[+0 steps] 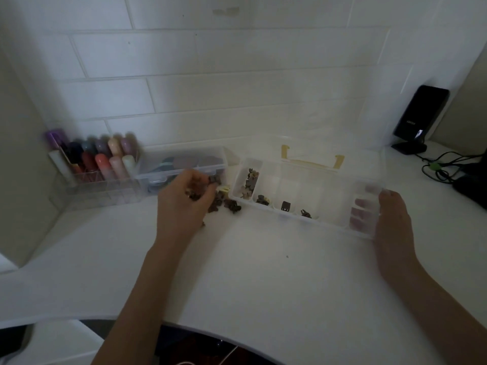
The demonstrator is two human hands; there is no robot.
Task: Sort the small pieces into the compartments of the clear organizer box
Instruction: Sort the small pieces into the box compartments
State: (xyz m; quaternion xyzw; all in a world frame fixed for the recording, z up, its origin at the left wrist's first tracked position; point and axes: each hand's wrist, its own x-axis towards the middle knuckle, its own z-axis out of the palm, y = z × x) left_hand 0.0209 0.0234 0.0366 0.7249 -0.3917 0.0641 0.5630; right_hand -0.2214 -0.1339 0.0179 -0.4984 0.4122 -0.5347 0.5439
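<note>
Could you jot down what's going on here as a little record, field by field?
surface: white counter
box: clear organizer, lid open, pieces in four left compartments
loose pieces: pile on the counter left of the box
left hand: curled around several pieces
right hand: grips the box's right end, fingers inside
behind: rack of colored tubes, a shut clear case, black phone on a stand
</note>
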